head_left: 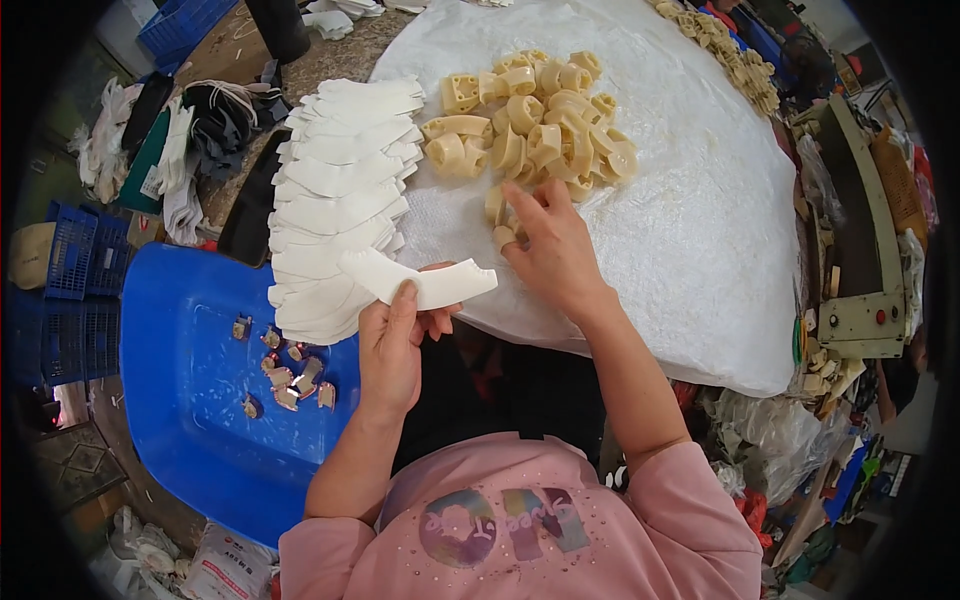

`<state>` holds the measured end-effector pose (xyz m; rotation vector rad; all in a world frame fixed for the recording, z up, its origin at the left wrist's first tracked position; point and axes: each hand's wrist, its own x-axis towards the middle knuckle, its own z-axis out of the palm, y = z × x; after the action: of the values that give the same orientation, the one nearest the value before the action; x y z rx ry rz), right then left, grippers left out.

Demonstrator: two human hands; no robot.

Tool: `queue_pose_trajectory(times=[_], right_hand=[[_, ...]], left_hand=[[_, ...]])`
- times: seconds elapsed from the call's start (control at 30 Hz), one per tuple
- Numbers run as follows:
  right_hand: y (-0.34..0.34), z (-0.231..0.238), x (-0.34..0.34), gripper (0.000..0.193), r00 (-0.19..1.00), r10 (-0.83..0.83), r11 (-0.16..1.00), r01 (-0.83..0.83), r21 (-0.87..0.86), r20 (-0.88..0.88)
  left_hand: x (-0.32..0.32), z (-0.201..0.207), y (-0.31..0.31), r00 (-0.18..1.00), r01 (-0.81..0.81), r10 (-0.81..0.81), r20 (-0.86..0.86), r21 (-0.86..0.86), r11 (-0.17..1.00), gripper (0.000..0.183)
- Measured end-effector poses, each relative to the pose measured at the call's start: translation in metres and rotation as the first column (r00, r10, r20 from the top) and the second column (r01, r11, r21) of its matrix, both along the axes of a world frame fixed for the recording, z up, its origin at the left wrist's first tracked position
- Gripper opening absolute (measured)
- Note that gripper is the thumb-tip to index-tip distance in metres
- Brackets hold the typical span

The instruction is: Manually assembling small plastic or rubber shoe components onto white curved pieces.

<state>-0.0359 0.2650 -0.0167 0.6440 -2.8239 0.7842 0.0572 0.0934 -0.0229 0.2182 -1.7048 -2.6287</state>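
Observation:
My left hand (392, 350) pinches a curved white strip (450, 286), thin like card or fabric, between thumb and fingers. The strip's right end has a notched edge. Past it, my right hand (560, 250) closes thumb and index finger around a small cream plastic part (495, 206), partly hidden by the fingers. Just beyond those fingers lies a heap of similar cream plastic parts (570, 125), hollow and curved. To the left of the heap, a long row of overlapping white strips (340, 215) is laid out in fanned bundles.
White sheeting (690, 250) covers the rounded table. A blue basin (160, 400) at the left holds several small shiny metallic pieces (290, 380). More cream parts (720, 45) lie along the far right edge. A greenish machine frame (860, 250) stands at the right.

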Motion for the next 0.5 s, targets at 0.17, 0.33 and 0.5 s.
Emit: queue_pose_trajectory(times=[0.17,0.33,0.5], right_hand=[[0.016,0.002,0.007,0.058,0.970,-0.228,0.953,0.241,-0.185,0.087],[0.043,-0.021,0.029,0.056,0.993,-0.108,0.980,0.099,-0.172,-0.045],[0.041,-0.015,0.038,0.047,0.979,-0.053,0.990,0.026,-0.137,-0.199]], left_hand=[[0.003,-0.005,0.000,0.999,0.035,-0.035,-0.013,0.042,0.998,0.038],[0.006,-0.004,0.006,0.999,0.050,-0.050,-0.004,0.088,0.995,0.035],[0.005,-0.001,0.016,1.000,0.002,-0.003,0.005,0.133,0.991,0.037]])
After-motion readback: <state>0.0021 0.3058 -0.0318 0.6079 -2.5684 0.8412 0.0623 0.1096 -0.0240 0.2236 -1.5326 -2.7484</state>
